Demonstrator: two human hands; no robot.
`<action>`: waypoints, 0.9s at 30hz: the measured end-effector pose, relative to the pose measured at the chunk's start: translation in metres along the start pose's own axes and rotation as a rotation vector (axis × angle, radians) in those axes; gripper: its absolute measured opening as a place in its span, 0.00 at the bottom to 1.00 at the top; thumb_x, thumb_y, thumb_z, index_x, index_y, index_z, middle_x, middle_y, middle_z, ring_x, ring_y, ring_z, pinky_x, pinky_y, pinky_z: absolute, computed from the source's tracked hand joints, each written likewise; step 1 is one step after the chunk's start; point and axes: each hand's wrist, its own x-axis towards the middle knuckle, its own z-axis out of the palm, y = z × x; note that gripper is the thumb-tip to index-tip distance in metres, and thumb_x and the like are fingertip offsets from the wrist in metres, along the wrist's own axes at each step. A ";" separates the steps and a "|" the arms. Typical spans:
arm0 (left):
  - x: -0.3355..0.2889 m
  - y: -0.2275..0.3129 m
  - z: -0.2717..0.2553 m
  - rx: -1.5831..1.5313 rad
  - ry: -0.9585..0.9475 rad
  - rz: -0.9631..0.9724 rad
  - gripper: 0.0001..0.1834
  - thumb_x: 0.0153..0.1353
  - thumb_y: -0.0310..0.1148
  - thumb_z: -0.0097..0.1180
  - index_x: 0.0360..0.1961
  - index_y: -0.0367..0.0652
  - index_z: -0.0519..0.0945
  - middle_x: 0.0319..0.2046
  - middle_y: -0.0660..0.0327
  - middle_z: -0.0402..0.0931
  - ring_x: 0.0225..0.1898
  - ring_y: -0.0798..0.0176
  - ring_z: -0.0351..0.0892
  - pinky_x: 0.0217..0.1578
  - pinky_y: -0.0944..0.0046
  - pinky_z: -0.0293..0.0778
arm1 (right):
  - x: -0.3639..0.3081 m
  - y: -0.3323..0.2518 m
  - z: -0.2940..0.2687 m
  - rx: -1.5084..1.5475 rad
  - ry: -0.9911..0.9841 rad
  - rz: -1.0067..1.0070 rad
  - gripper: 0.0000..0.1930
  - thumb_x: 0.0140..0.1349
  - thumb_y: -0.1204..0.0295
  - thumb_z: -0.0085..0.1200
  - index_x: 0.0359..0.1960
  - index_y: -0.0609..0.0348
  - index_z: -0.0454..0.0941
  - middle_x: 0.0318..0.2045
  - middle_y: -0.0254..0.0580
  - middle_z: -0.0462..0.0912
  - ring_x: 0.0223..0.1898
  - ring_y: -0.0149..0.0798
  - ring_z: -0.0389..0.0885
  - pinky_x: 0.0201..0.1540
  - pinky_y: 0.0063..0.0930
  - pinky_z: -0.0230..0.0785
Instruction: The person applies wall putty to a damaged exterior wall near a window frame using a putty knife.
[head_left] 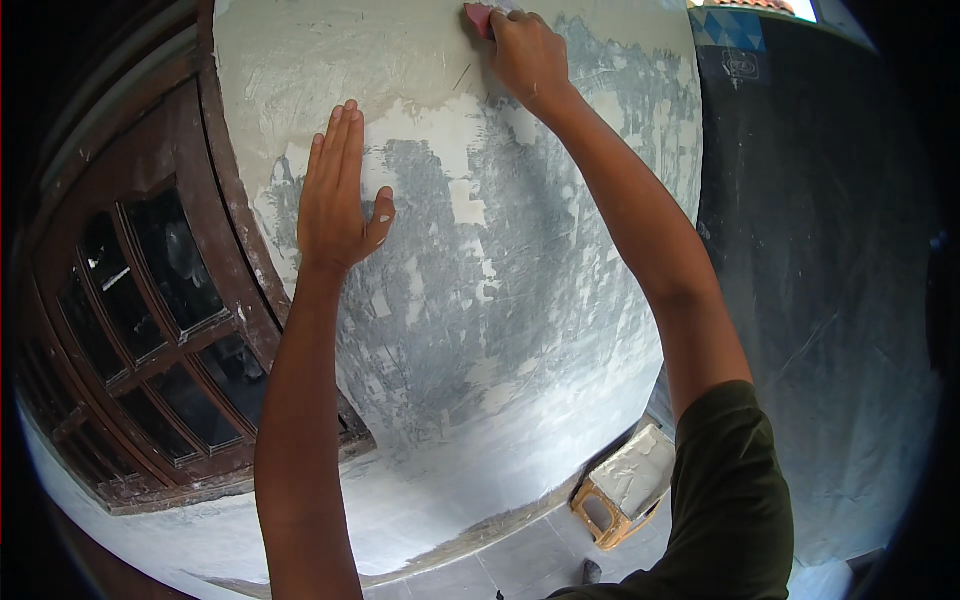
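Far up the patchy wall (455,300), a red scraper (479,18) is gripped by the right hand (530,58), the left hand (338,205) is held flat, nearer, with open space between, and the sides are edged by a brown wooden window (165,340), left, and a white-marked dark sheet (820,280), right.

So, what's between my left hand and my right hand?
In the head view, just wall shows between your left hand and right hand: pale coating, grey patches and a short dark mark.
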 end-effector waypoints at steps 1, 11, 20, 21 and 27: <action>0.002 0.000 0.000 0.001 0.003 0.003 0.41 0.66 0.47 0.41 0.74 0.32 0.53 0.74 0.44 0.56 0.76 0.44 0.52 0.73 0.43 0.49 | -0.004 0.002 0.006 -0.002 0.004 0.000 0.06 0.57 0.75 0.55 0.37 0.61 0.80 0.35 0.46 0.84 0.39 0.52 0.83 0.36 0.45 0.79; 0.001 -0.004 -0.010 0.013 0.009 0.003 0.41 0.66 0.47 0.41 0.74 0.32 0.54 0.73 0.45 0.56 0.76 0.44 0.52 0.73 0.43 0.49 | -0.095 -0.068 -0.041 0.226 -0.069 -0.186 0.19 0.53 0.79 0.58 0.50 0.62 0.81 0.33 0.41 0.82 0.38 0.46 0.83 0.31 0.37 0.79; 0.000 -0.001 0.006 -0.016 -0.003 -0.003 0.41 0.67 0.47 0.41 0.75 0.33 0.51 0.75 0.45 0.54 0.76 0.44 0.50 0.74 0.44 0.46 | -0.084 -0.032 -0.005 0.075 -0.078 -0.139 0.17 0.53 0.77 0.59 0.46 0.67 0.80 0.36 0.45 0.83 0.42 0.46 0.83 0.34 0.36 0.81; -0.001 -0.002 0.003 -0.012 0.002 -0.003 0.41 0.68 0.47 0.41 0.75 0.33 0.51 0.75 0.45 0.54 0.76 0.44 0.51 0.74 0.44 0.46 | -0.102 -0.044 -0.009 0.087 -0.089 -0.176 0.17 0.52 0.77 0.59 0.46 0.68 0.80 0.37 0.46 0.83 0.43 0.45 0.83 0.34 0.36 0.81; 0.001 0.000 0.000 0.013 0.006 0.007 0.40 0.67 0.47 0.41 0.74 0.32 0.54 0.74 0.46 0.56 0.76 0.45 0.52 0.73 0.43 0.49 | -0.081 -0.038 -0.048 0.262 0.039 -0.149 0.16 0.50 0.78 0.60 0.44 0.64 0.81 0.34 0.43 0.83 0.41 0.45 0.83 0.33 0.36 0.81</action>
